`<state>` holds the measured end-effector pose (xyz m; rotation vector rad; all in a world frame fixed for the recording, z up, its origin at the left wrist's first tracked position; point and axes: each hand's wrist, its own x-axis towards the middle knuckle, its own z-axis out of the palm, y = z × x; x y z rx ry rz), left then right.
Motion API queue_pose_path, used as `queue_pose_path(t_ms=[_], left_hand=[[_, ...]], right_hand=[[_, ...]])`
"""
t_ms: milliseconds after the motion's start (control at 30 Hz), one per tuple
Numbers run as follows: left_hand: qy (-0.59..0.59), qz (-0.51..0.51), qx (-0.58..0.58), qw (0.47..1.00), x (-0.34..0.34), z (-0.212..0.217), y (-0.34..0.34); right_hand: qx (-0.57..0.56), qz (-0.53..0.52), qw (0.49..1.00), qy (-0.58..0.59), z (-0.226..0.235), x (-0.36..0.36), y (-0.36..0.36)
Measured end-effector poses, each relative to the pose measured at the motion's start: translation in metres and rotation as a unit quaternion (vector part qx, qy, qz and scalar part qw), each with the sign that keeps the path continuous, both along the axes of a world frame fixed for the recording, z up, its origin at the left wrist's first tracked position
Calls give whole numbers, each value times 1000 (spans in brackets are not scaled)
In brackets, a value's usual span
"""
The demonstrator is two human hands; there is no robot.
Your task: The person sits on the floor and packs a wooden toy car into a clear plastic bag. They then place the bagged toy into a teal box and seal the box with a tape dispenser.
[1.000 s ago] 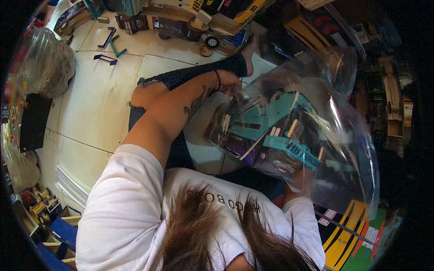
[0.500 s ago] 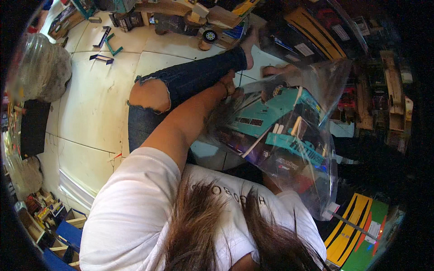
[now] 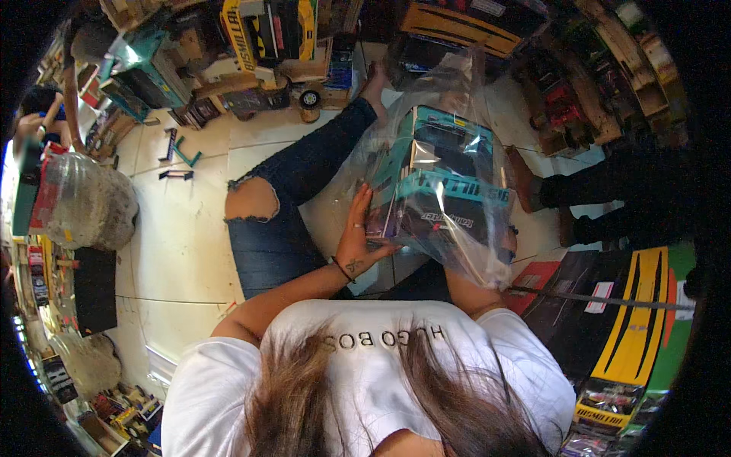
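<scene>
Bagged teal truck (image 3: 455, 184): probably light, slippery; grip sides. My left hand (image 3: 358, 240): spread against it. Right hand (image 3: 511, 239): I cannot tell.

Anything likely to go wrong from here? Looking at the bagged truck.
Film snag: the clear plastic bag lies over the corners of the teal model truck, so it might catch or tear.
Slip: the left hand lies against one side with thumb spread; smooth film may slide. The right hand is mostly hidden, so its hold can't be judged.
Bump: a foot is close by on the right.
</scene>
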<state>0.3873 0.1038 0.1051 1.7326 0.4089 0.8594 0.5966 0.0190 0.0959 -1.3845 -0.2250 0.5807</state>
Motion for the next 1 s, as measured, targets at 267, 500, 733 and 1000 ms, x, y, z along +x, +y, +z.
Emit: queue_pose_path(t_ms=[267, 500, 733, 1000], left_hand=[[121, 41, 258, 958, -41, -7, 51], [195, -110, 8, 974, -89, 56, 32], [186, -410, 7, 893, -182, 188, 52], [96, 66, 398, 910, -102, 251, 106]], right_hand=[[64, 67, 914, -394, 142, -53, 62], [-101, 220, 680, -692, 269, -104, 22], [-205, 303, 568, -738, 206, -138, -7], [-71, 285, 576, -763, 206, -133, -53]])
